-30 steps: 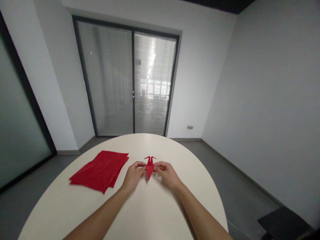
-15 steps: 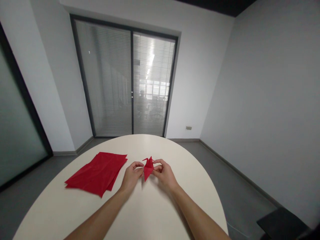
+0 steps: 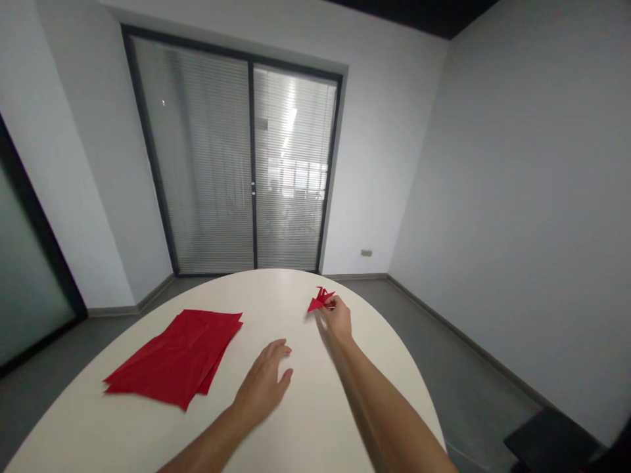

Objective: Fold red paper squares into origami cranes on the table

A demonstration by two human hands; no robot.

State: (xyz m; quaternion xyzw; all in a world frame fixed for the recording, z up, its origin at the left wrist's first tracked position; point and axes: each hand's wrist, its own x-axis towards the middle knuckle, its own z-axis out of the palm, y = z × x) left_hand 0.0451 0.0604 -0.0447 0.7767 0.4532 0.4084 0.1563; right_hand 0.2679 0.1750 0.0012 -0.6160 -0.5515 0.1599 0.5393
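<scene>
A red folded paper crane (image 3: 320,299) is at the far right part of the round table, pinched in the fingertips of my right hand (image 3: 339,316). Its wings are spread, and its thin neck and tail point up. Whether it touches the tabletop I cannot tell. My left hand (image 3: 266,378) hovers low over the middle of the table with thumb and fingers apart, holding nothing. To its left lies a loose stack of red paper sheets (image 3: 172,358), slightly fanned at the edges.
The round cream table (image 3: 296,427) fills the lower middle of the view. Beyond it stand a glass partition with blinds (image 3: 211,164) and a white wall with a socket (image 3: 366,253). A dark flat object (image 3: 549,437) is at the lower right, beside the table.
My right hand has carried the paper crane forward and to the right. My left hand has let go of it, drawn back towards me and opened. The view has shifted slightly.
</scene>
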